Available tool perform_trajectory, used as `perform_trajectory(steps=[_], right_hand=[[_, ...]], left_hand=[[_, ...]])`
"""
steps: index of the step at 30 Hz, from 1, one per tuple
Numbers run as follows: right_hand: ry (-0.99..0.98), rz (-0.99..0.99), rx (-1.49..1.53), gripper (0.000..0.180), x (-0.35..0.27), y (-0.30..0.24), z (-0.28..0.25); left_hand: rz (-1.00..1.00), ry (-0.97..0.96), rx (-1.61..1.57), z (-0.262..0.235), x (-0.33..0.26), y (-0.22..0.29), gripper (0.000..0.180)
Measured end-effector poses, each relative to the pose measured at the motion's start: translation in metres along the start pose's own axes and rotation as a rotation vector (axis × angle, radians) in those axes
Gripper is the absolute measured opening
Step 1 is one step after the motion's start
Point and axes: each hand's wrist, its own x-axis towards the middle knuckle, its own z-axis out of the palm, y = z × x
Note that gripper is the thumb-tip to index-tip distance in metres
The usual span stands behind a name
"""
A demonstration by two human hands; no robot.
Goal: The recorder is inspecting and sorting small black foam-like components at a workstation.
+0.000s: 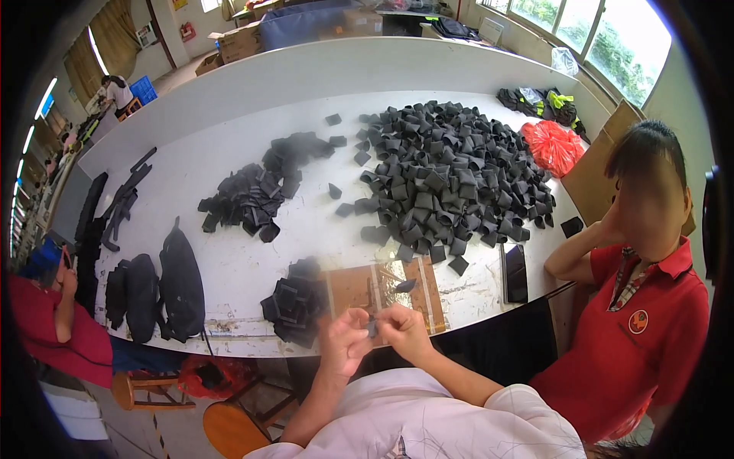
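Observation:
At the table's near edge, my left hand [344, 340] and my right hand [405, 333] meet with fingertips pinched on a small dark grey fabric piece [372, 329]. Fingers cover most of it. Just beyond them lies a brown board [348, 294] with strips of tape across it. On that board, close to my right hand, rests a single dark folded piece [406, 285]. Beside my left hand is a pile of flat black squarish pieces [290, 306]. A large heap of dark grey folded fabric loops [459, 176] spreads beyond the board.
Another dark pile [248, 191] sits left of centre. Black pouches [182, 283] and straps lie at the left end. A phone [516, 275] and a red plastic bag [554, 145] are on the right. A red-shirted person [634, 329] leans at the right edge; another sits left, near wooden stools [233, 430].

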Motion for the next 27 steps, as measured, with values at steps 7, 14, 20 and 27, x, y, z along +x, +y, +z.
perform_trajectory(steps=[7,14,20,27], right_hand=[[-0.273,0.675,1.069,0.005,0.012,-0.029,-0.020],[-0.374,0.508,0.731,0.021,0.016,-0.035,-0.025],[-0.431,0.120,0.532,0.024,0.051,-0.097,-0.036],[-0.506,0.321,0.744,0.025,0.075,-0.050,-0.026]], left_hand=[[0.560,0.283,0.794,0.006,0.012,-0.016,0.013],[0.364,0.159,0.398,0.013,0.005,-0.005,0.011],[-0.063,-0.451,-0.440,0.050,0.001,0.037,0.018],[-0.031,-0.128,-0.150,0.018,0.030,0.039,0.012]])
